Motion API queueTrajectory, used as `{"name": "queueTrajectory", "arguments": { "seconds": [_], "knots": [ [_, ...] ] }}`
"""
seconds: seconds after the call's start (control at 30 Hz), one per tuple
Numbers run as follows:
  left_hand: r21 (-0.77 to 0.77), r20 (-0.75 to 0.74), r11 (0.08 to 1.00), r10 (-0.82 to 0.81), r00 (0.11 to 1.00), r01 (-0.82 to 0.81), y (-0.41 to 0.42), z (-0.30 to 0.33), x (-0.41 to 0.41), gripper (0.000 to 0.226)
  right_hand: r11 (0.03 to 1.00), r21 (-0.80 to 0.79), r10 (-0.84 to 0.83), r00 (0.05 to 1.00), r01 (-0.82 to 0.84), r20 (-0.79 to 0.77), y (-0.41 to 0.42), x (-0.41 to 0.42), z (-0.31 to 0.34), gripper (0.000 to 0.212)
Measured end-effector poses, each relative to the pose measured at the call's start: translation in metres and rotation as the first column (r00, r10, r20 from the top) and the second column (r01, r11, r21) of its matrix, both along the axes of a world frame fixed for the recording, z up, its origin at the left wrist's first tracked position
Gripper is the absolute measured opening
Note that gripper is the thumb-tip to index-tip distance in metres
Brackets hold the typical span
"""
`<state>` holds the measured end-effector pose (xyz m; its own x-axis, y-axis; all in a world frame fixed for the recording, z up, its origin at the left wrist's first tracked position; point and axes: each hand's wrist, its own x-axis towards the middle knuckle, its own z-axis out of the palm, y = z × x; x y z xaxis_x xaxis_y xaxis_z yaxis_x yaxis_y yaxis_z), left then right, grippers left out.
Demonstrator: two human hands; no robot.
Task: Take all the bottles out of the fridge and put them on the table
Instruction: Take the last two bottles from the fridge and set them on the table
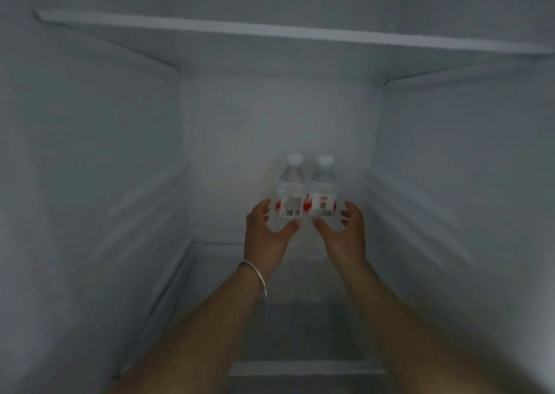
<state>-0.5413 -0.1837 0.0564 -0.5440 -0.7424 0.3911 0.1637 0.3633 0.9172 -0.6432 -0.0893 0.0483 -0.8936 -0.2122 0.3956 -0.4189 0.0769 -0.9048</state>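
Note:
Two clear water bottles with white caps and red-and-white labels stand side by side at the back of the fridge shelf, the left bottle [289, 189] and the right bottle [323, 189]. My left hand [267, 228], with a thin bangle on its wrist, is spread around the lower part of the left bottle, fingers on its left and thumb under its label. My right hand [342, 228] mirrors this at the right bottle, thumb under the label and fingers on its right. Neither hand's fingers have closed on a bottle. The bottles' bases are hidden behind my hands.
I am looking into a white fridge compartment. A shelf [270, 33] spans above, ribbed side walls [144, 213] stand left and right, and the shelf front edge [306, 366] lies under my forearms. The picture is dim and blurred.

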Motion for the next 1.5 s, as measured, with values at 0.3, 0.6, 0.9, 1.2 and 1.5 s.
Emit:
{"name": "queueTrajectory", "arguments": {
  "seconds": [0.3,0.6,0.9,1.2,1.5],
  "knots": [
    [0.041,-0.017,0.999,-0.013,1.000,0.014,-0.028,-0.013,-0.061,0.055,0.986,-0.068,0.151,0.988,-0.151,0.004,-0.024,-0.045,-0.013,0.061],
    [0.168,-0.127,0.986,0.010,0.992,0.012,-0.031,-0.022,-0.080,0.078,0.982,-0.017,0.190,0.976,-0.189,0.104,-0.034,-0.053,-0.030,0.054],
    [0.074,-0.128,0.996,0.055,0.990,-0.046,-0.006,0.000,-0.029,0.058,0.972,-0.193,0.140,0.990,-0.133,0.025,-0.013,0.000,-0.017,0.046],
    [0.108,-0.251,0.990,-0.060,0.966,0.089,0.064,0.016,0.092,0.055,0.945,-0.292,0.143,0.989,-0.149,-0.043,0.058,0.132,0.008,0.074],
    [0.103,-0.191,0.949,-0.274,0.943,0.297,0.180,0.000,0.257,0.063,0.949,-0.311,-0.074,0.993,0.042,-0.092,0.189,0.319,-0.001,0.065]
  ]
}}
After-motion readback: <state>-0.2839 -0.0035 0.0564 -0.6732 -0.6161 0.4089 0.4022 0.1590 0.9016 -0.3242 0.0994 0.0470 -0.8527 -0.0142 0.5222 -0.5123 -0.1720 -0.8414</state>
